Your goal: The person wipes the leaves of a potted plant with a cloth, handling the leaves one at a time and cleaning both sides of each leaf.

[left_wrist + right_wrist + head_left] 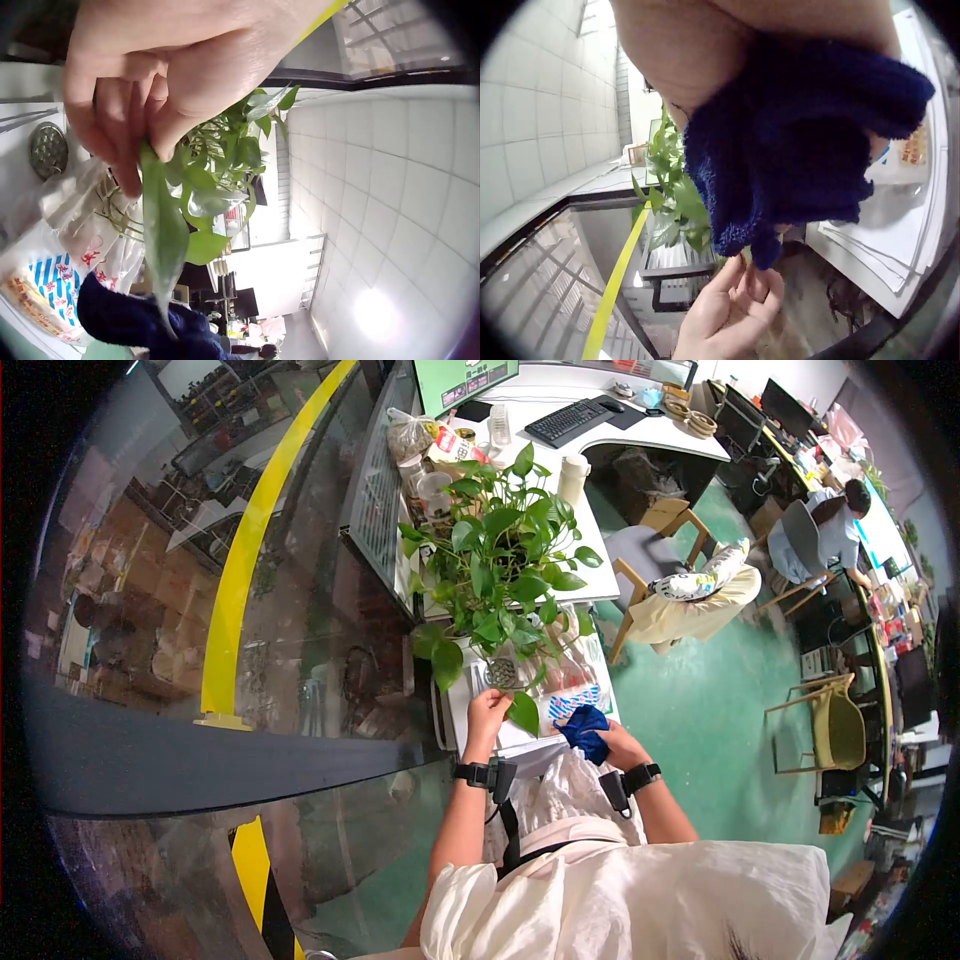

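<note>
A leafy potted plant [505, 545] with trailing vines spreads over the white desk, its pot mostly hidden by foliage. My left hand [486, 717] pinches one of its green leaves [165, 232] at the edge between thumb and fingers; that leaf hangs down toward the cloth. In my right hand [625, 746] is a bunched dark blue towelling cloth [795, 142], gripped just right of the leaf. In the right wrist view, the cloth hides most of the right fingers and overlaps the left fingertips.
Plastic-bagged items [572, 698] and papers [877, 255] lie by the hands. A round metal object [49, 146] is near the left hand. Behind the plant stand a pale bottle [573, 478] and a keyboard [570, 422]. Glass panels border the left; a chair [645, 560] stands right.
</note>
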Available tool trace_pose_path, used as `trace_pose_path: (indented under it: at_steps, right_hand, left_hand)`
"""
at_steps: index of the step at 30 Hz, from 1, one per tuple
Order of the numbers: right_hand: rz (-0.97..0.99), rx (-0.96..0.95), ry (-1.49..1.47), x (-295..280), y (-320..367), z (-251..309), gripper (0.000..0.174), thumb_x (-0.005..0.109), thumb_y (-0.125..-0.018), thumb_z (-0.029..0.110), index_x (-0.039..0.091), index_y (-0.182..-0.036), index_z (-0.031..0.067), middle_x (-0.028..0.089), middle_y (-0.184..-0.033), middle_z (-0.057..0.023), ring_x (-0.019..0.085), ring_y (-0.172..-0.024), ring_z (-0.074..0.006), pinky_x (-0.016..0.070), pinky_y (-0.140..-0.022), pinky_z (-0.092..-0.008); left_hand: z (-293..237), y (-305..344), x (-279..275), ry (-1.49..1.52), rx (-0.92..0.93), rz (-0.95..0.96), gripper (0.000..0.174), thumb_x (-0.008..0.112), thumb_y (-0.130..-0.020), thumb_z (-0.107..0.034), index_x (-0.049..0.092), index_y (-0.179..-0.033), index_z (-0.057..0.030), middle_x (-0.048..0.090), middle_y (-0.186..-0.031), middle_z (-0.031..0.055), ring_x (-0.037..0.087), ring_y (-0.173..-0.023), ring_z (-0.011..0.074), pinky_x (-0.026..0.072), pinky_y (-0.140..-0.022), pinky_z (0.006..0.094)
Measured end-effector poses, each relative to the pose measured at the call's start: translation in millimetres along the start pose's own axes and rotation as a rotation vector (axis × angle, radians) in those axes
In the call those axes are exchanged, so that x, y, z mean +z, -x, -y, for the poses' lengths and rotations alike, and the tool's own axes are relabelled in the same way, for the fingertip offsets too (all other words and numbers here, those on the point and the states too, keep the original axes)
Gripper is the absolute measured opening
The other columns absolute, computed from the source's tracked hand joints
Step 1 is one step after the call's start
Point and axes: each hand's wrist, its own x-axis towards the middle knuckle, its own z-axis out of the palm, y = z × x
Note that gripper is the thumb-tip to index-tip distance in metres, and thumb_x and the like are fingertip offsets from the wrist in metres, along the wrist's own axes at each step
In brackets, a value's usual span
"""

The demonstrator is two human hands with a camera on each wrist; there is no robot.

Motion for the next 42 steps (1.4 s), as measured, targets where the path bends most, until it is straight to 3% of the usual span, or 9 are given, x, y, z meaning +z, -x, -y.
trace_pose_path:
  at_steps: [6, 14, 21, 24, 27, 30, 37, 40, 42]
  right_hand:
    - [0.079, -0.062, -0.16, 24, -1, 6, 0.047, 0.062, -0.077, 0.009, 0.045, -0.12, -0.0007, 0.058, -0.11, -0.0113, 0.058, -0.096, -0.0193, 0.0465, -0.084, -0.0302]
    - [0.139, 0.024, 0.008, 29, -25, -10, 0.047, 0.061, -0.077, 0.004, 0.045, -0.121, 0.0002, 0.06, -0.103, -0.0089, 0.06, -0.089, -0.0153, 0.049, -0.08, -0.0279]
    - [0.003, -0.012, -0.038, 31, -27, -17, 0.041, 0.057, -0.078, 0.0, 0.047, -0.118, -0.0004, 0.06, -0.102, -0.0092, 0.062, -0.085, -0.0148, 0.0509, -0.077, -0.027]
    - [-0.022, -0.018, -0.017, 28, -30, -18, 0.038, 0.058, -0.079, 0.001, 0.048, -0.115, -0.0009, 0.061, -0.099, -0.0086, 0.061, -0.085, -0.0156, 0.0507, -0.077, -0.0283]
    - [-0.041, -0.032, 0.034, 27, -27, -16, 0.039, 0.056, -0.078, -0.001, 0.048, -0.116, -0.0009, 0.06, -0.101, -0.0094, 0.061, -0.086, -0.0153, 0.0507, -0.079, -0.0279]
    - [-0.056, -0.016, 0.027, 21, -25, -19, 0.039, 0.057, -0.077, -0.001, 0.049, -0.115, -0.0016, 0.06, -0.101, -0.0094, 0.061, -0.086, -0.0152, 0.0505, -0.079, -0.0276]
    - [-0.054, 0.036, 0.128, 10, -22, -27, 0.033, 0.056, -0.076, -0.003, 0.053, -0.109, -0.0022, 0.062, -0.097, -0.0085, 0.061, -0.085, -0.0149, 0.0501, -0.077, -0.0271]
    - [-0.057, 0.056, 0.089, 3, -22, -32, 0.035, 0.055, -0.076, -0.004, 0.052, -0.11, -0.0024, 0.061, -0.098, -0.0094, 0.061, -0.086, -0.0159, 0.0499, -0.078, -0.0277]
    - [-0.058, 0.081, 0.067, -1, -25, -34, 0.036, 0.055, -0.075, -0.004, 0.051, -0.111, -0.0022, 0.06, -0.1, -0.0102, 0.061, -0.087, -0.0169, 0.0499, -0.079, -0.0283]
  left_hand:
    - [2, 9, 0, -0.027, -0.062, 0.153, 0.018, 0.063, -0.082, -0.014, 0.058, -0.09, 0.0016, 0.062, -0.079, 0.0045, 0.058, -0.068, 0.009, 0.0462, -0.057, 0.0213]
    - [6, 20, 13, -0.111, -0.04, 0.224, 0.02, 0.066, -0.081, -0.016, 0.06, -0.09, 0.001, 0.061, -0.08, 0.0027, 0.055, -0.07, 0.0079, 0.0432, -0.061, 0.021]
    - [7, 21, 11, -0.082, -0.043, 0.266, 0.024, 0.067, -0.08, -0.019, 0.062, -0.09, 0.001, 0.062, -0.08, 0.0021, 0.056, -0.072, 0.0085, 0.0437, -0.066, 0.0212]
    - [1, 22, 6, -0.099, -0.11, 0.207, 0.032, 0.068, -0.079, -0.027, 0.061, -0.094, 0.0004, 0.062, -0.081, 0.0025, 0.057, -0.072, 0.0087, 0.0438, -0.063, 0.0208]
    - [-6, 16, -14, -0.069, -0.131, 0.035, 0.031, 0.063, -0.083, -0.028, 0.059, -0.101, -0.003, 0.062, -0.087, 0.0019, 0.059, -0.077, 0.0094, 0.0454, -0.064, 0.0218]
    - [-12, 4, -33, -0.031, -0.113, -0.012, 0.033, 0.064, -0.082, -0.03, 0.059, -0.101, -0.0038, 0.062, -0.086, 0.001, 0.058, -0.076, 0.0081, 0.045, -0.064, 0.0211]
    - [-18, -19, -25, -0.104, 0.058, -0.015, 0.034, 0.064, -0.08, -0.015, 0.053, -0.109, -0.0008, 0.061, -0.082, 0.0039, 0.057, -0.071, 0.0089, 0.0436, -0.059, 0.0209]
    - [-20, -28, -15, -0.104, 0.118, 0.012, 0.036, 0.066, -0.078, -0.012, 0.05, -0.108, 0.0002, 0.061, -0.079, 0.0056, 0.057, -0.069, 0.0101, 0.0436, -0.058, 0.0219]
    - [-20, -34, -12, -0.148, 0.117, 0.01, 0.025, 0.067, -0.077, -0.011, 0.054, -0.095, 0.0001, 0.061, -0.078, 0.0061, 0.057, -0.068, 0.0107, 0.0437, -0.058, 0.022]
